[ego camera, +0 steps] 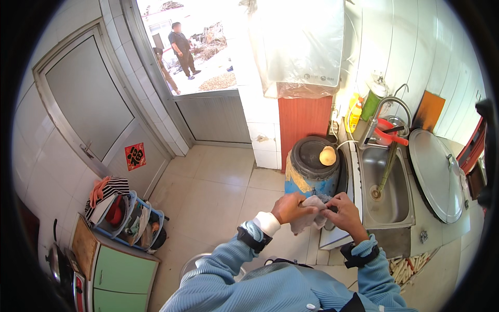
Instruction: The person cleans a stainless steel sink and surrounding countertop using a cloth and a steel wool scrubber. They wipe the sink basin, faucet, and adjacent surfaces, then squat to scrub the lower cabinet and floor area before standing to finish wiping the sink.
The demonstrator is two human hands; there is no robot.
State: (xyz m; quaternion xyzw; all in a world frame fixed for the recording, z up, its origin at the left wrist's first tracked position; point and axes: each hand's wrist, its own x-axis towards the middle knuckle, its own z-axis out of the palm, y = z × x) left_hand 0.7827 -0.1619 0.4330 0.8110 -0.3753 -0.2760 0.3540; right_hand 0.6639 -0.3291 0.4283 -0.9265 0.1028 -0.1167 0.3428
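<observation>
My left hand point(293, 209) and my right hand point(344, 213) are raised in front of my body, close together. Between them they grip a thin, pale, crumpled cloth or bag point(308, 219), whose lower part hangs down; its exact kind cannot be told. Just beyond my hands stands a blue barrel point(294, 183) with a black lid point(308, 153). On that lid lies a round, yellowish-tan object point(328, 156). To the right of my right hand is a stainless steel sink point(403, 187) with a long green stalk-like thing point(388, 167) in its basin.
A faucet point(374, 121), red strainer point(384, 134) and yellow bottle point(354, 117) stand behind the sink; a large round metal lid point(436, 175) leans right. At left, a blue rack point(130, 222) tops a green cabinet point(121, 269). Through the doorway a person point(181, 48) stands outside.
</observation>
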